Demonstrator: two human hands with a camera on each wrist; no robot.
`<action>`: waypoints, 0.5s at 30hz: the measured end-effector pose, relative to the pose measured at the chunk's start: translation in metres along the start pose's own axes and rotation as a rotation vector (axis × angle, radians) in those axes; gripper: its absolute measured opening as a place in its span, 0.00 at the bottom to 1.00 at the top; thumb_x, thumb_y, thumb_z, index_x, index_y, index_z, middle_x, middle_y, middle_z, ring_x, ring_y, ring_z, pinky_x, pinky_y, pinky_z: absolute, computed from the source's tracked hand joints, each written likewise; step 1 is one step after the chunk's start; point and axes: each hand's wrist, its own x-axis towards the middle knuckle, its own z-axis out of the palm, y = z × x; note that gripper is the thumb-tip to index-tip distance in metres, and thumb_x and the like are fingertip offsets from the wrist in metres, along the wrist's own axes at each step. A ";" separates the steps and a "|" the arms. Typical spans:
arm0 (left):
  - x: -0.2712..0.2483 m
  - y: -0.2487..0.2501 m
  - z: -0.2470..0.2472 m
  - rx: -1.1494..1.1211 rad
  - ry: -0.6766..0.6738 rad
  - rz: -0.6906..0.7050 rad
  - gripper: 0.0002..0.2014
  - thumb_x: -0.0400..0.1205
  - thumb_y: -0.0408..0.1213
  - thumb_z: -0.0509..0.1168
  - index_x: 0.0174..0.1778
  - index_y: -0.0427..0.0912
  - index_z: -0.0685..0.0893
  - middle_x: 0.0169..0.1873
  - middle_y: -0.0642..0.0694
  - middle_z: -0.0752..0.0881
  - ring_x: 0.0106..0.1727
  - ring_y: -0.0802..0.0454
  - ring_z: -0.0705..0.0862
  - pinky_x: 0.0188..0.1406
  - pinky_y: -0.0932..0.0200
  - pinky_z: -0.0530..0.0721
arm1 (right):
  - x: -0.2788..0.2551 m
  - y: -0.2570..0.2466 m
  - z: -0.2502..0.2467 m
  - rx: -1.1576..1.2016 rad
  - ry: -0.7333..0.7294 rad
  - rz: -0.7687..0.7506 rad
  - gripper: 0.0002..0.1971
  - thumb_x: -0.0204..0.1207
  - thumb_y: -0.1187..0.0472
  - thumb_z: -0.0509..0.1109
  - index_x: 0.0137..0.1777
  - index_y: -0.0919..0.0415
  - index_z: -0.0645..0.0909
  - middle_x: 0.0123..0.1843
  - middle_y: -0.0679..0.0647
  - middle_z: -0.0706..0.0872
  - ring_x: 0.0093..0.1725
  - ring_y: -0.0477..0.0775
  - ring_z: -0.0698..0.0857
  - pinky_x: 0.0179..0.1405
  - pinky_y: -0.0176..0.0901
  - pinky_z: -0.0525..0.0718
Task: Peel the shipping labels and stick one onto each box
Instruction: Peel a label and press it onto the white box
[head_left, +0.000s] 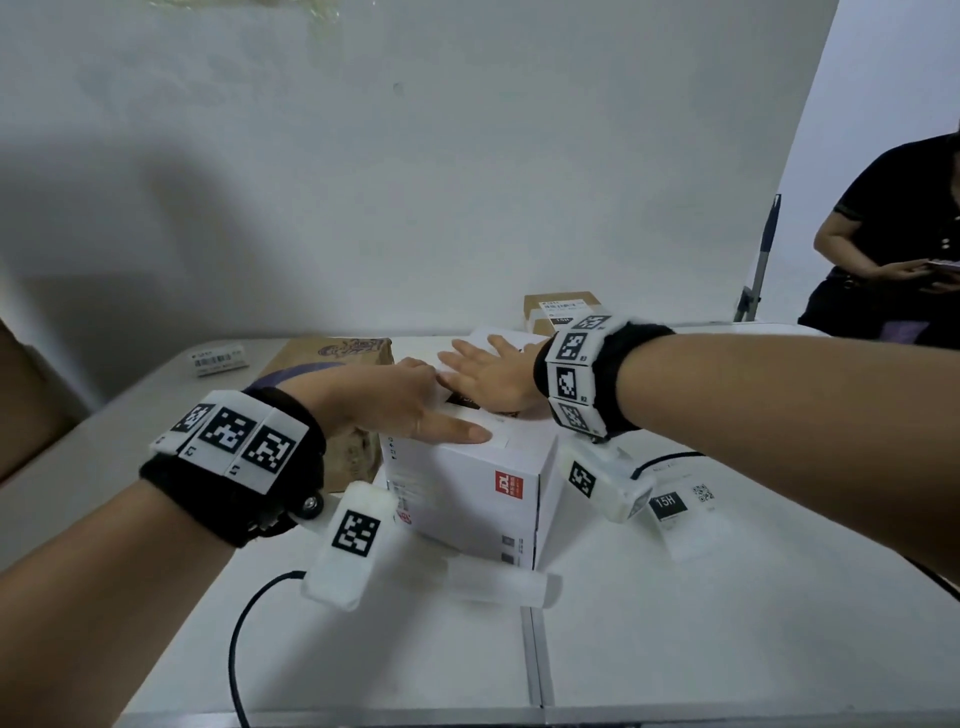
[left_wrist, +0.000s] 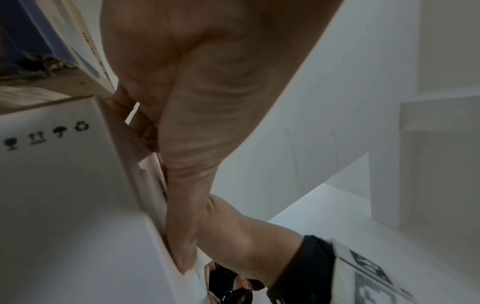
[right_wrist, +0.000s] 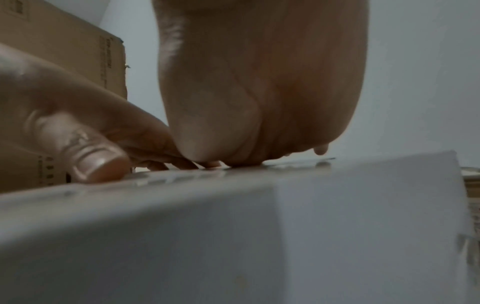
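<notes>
A white box (head_left: 467, 488) with a red logo stands in the middle of the table. Both hands lie flat on its top. My left hand (head_left: 395, 400) presses down with the thumb stretched along the front edge; the left wrist view shows this thumb (left_wrist: 182, 226) against the box (left_wrist: 64, 185). My right hand (head_left: 488, 374) rests with fingers spread, its palm (right_wrist: 259, 102) on the box top (right_wrist: 233, 226). A shipping label (head_left: 464, 400) lies under the hands, mostly hidden; only a dark printed block shows.
A brown box (head_left: 332, 358) with purple print stands behind the left hand. A small brown labelled box (head_left: 563, 309) sits at the back. Loose labels lie far left (head_left: 218, 359) and right (head_left: 680, 512). A curled backing strip (head_left: 498, 582) lies in front. A seated person (head_left: 893, 234) is far right.
</notes>
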 end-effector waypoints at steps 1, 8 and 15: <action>0.000 -0.003 -0.001 -0.001 -0.003 -0.006 0.44 0.72 0.72 0.61 0.80 0.50 0.64 0.75 0.49 0.71 0.74 0.48 0.71 0.67 0.56 0.68 | 0.004 0.001 0.000 0.012 -0.001 0.007 0.26 0.90 0.51 0.39 0.86 0.52 0.40 0.87 0.49 0.38 0.85 0.55 0.40 0.80 0.53 0.41; 0.004 -0.011 -0.002 0.001 -0.042 -0.032 0.57 0.62 0.80 0.62 0.82 0.47 0.60 0.77 0.51 0.68 0.74 0.47 0.72 0.74 0.45 0.70 | 0.039 0.014 0.012 0.101 0.050 0.114 0.31 0.85 0.39 0.39 0.86 0.47 0.42 0.87 0.47 0.41 0.86 0.58 0.44 0.81 0.59 0.43; 0.002 -0.006 -0.001 0.051 -0.026 -0.037 0.56 0.63 0.80 0.61 0.79 0.43 0.63 0.75 0.51 0.70 0.70 0.47 0.75 0.71 0.46 0.73 | 0.041 0.020 0.013 0.146 0.012 0.082 0.29 0.88 0.47 0.37 0.86 0.54 0.39 0.87 0.52 0.37 0.86 0.58 0.39 0.83 0.54 0.36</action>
